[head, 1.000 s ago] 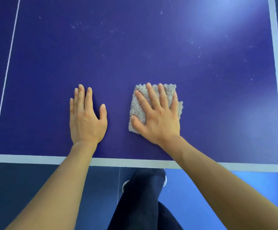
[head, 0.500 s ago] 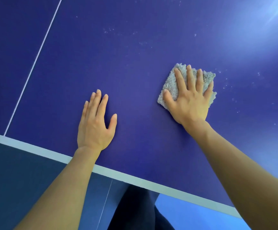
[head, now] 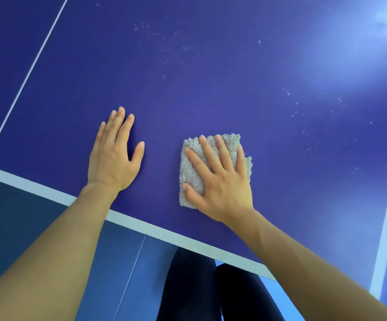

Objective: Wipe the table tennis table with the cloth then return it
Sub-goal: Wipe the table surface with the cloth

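Head view: I see left hand [head: 112, 156] flat on smooth blue table [head: 211, 89].
Right hand [head: 222, 186], fingers straight, presses fluffy near-square cloth [head: 191, 172]; long axis unclear.

Sports hall/games rm: blue table tennis table [head: 211, 89] w/ white lines [head: 141, 226], blue court floor [head: 37, 218].

The cloth [head: 190, 171] is a shaggy pile fabric, beige-grey and matt, fuzzy at its edges. The bench [head: 211, 89] has a smooth, hard, deep-blue top with a soft sheen that catches a glare [head: 350, 45] at the far right. Pale dusty specks [head: 164, 35] dull it in patches. Its white edge stripe [head: 141, 224] looks matt. The blue floor [head: 116, 262] is smooth, and the trousers [head: 188, 288] are dark matt fabric.
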